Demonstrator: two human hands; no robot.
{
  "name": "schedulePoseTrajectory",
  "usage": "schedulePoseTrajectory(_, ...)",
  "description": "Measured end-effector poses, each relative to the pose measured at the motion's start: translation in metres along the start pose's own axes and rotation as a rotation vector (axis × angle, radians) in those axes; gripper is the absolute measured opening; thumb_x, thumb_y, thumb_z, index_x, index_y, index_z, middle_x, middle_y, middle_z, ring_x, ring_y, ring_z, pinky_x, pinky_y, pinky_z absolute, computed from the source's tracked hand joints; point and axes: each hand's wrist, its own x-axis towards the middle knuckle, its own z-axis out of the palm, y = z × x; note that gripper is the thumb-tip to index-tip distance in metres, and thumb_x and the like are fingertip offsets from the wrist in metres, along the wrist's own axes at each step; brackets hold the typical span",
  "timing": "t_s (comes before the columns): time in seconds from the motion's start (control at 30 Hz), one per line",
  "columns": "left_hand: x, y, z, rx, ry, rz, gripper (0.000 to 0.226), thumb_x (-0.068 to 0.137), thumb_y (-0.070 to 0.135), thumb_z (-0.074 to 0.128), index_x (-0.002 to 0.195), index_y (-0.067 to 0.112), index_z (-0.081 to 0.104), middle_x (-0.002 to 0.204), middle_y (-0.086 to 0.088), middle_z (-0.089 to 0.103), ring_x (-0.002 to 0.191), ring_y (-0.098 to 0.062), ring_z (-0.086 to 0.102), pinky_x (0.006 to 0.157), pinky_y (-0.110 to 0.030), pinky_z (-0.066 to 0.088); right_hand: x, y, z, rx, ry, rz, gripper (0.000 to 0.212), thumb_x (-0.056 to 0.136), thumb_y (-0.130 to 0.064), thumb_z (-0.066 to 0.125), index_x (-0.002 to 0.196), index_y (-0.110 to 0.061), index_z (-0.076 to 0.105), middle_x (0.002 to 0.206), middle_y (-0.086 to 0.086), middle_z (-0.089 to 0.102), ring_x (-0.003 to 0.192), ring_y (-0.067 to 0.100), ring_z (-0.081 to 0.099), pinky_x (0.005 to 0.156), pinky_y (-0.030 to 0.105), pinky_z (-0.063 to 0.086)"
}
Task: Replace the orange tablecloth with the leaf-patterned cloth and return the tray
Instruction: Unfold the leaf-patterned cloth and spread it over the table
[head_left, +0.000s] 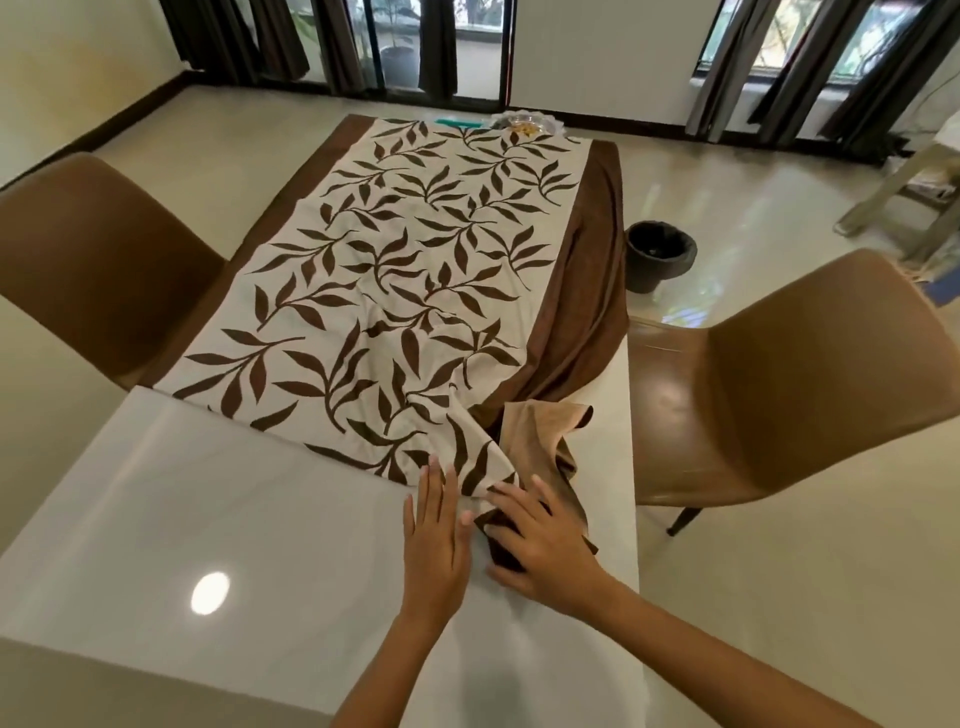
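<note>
White table (208, 493), unlabelled leaf-patterned cloth (395, 270)

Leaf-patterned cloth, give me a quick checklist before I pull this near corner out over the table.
1. Leaf-patterned cloth flat in the middle: ok.
2. Near right corner bunched, folded: not ok.
3. Left hand and right hand on that corner: ok.
4. Near end of table covered: not ok.
5. Tray at far end clear of cloth: cannot tell.
6. Right chair clear of the hanging edge: ok.

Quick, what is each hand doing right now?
Left hand: open, flat on the brown leaf-patterned cloth edge.
Right hand: open, pressing the cloth's bunched corner.
</note>
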Motion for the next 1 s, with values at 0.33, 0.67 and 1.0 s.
schedulePoseTrajectory(0.33,-0.012,-0.023,-0.025,0.227,0.004,-0.009,0.066,0.099,0.058,0.014,0.152,0.019,0.013,0.161,-0.001,-0.001,0.147,-0.016,-0.002,0.117,-0.036,-0.004,0.056,0.021,-0.017,-0.070,0.033,-0.039,0.013,0.083,-0.025,0.063,0.090,-0.018,0.072,0.115,0.000,0.065,0.126,0.024,0.047,0.117,0.046,-0.001)
schedulePoseTrajectory(0.67,0.039,0.046,-0.034,0.227,0.152,0.115,0.072,0.094,0.062,0.030,0.149,0.016,0.026,0.160,-0.009,0.008,0.147,-0.024,0.006,0.116,-0.048,0.001,0.100,0.011,-0.108,0.582,0.420,0.240,0.018,0.093,-0.032,0.049,0.102,-0.023,0.061,0.112,-0.012,0.063,0.118,0.003,0.050,0.115,0.040,0.025)
schedulePoseTrajectory(1.0,0.038,0.060,-0.055,0.055,0.350,0.247,0.009,0.083,0.016,0.071,0.075,0.016,0.066,0.155,-0.013,0.023,0.147,-0.028,0.008,0.116,-0.055,0.013,0.083,0.061,-0.127,0.091,0.104,0.394,0.041,0.079,0.008,0.061,0.110,-0.019,0.065,0.117,0.002,0.064,0.116,0.021,0.055,0.114,0.044,0.018)
